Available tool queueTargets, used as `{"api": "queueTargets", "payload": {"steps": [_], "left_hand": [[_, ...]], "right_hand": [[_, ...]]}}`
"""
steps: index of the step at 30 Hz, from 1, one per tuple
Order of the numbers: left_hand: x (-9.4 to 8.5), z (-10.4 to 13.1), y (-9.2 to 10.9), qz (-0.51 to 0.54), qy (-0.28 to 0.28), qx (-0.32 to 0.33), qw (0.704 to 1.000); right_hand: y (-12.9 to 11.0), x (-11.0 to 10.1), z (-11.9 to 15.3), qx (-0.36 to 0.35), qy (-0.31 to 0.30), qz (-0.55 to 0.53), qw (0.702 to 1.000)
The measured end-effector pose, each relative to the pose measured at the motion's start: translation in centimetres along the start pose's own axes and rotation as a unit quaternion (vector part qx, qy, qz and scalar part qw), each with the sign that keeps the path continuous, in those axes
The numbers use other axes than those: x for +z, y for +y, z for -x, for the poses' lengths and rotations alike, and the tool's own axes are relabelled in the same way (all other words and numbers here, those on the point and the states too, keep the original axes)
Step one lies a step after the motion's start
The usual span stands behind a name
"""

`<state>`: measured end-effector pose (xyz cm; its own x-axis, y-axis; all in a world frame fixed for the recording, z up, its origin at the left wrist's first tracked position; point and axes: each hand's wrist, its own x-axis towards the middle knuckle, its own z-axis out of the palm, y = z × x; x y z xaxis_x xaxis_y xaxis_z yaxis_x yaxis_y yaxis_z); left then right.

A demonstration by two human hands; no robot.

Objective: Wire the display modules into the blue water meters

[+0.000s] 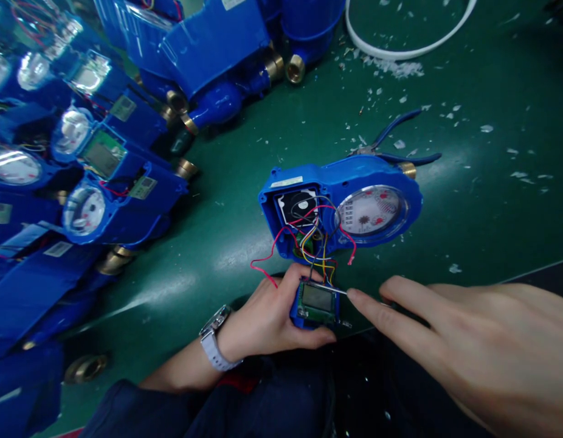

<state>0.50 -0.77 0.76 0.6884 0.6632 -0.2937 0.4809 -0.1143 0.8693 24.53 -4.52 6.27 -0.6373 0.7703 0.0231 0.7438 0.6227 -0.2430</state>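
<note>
My left hand (275, 316), with a watch at the wrist, is closed around a small blue-framed display module (318, 303) with a green circuit board and grey screen. In my right hand (427, 322) is a thin metal tool, probably tweezers (331, 288), its tip lying along the module's upper edge. Coloured wires (326, 267) run from the module into the open box of a blue water meter (327, 173), which lies just beyond on the bench. Two red wires have loose ends. The meter's round dial (370, 210) faces up.
Blue-handled pliers (391, 143) lie behind the meter, touching or close to it. Many blue meters with dials (83, 210) crowd the left, and several more (217, 55) stand at the back. White scraps (402, 67) and a white ring (400, 55) are on the green bench (491, 201).
</note>
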Motion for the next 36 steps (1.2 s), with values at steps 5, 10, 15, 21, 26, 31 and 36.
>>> {"api": "queueTargets", "payload": {"steps": [5, 10, 15, 21, 26, 31, 36], "left_hand": [[0.0, 0.0, 0.0, -0.001, -0.004, -0.006, 1.000], [-0.1, 0.0, 0.2, -0.013, -0.010, -0.008, 1.000], [0.1, -0.1, 0.1, -0.013, -0.016, 0.003, 1.000], [0.2, -0.1, 0.0, -0.027, -0.017, -0.006, 0.999], [0.2, -0.1, 0.0, -0.009, 0.004, 0.008, 1.000], [0.2, -0.1, -0.1, 0.002, 0.009, 0.009, 1.000], [0.2, -0.2, 0.0, 0.027, 0.018, 0.015, 0.999]], "right_hand": [[1.6, -0.6, -1.2, -0.087, -0.017, 0.007, 0.996], [2.3, 0.9, -0.6, -0.063, -0.054, -0.029, 0.996], [1.9, 2.2, -1.4, -0.114, -0.067, 0.015, 0.991], [1.4, 2.7, -2.4, -0.120, -0.063, 0.060, 0.989], [1.2, 4.7, -1.4, -0.081, -0.063, 0.009, 0.995], [0.7, 6.3, -0.8, -0.048, -0.050, -0.057, 0.996], [0.4, 6.6, -0.8, -0.034, -0.046, -0.084, 0.995]]}}
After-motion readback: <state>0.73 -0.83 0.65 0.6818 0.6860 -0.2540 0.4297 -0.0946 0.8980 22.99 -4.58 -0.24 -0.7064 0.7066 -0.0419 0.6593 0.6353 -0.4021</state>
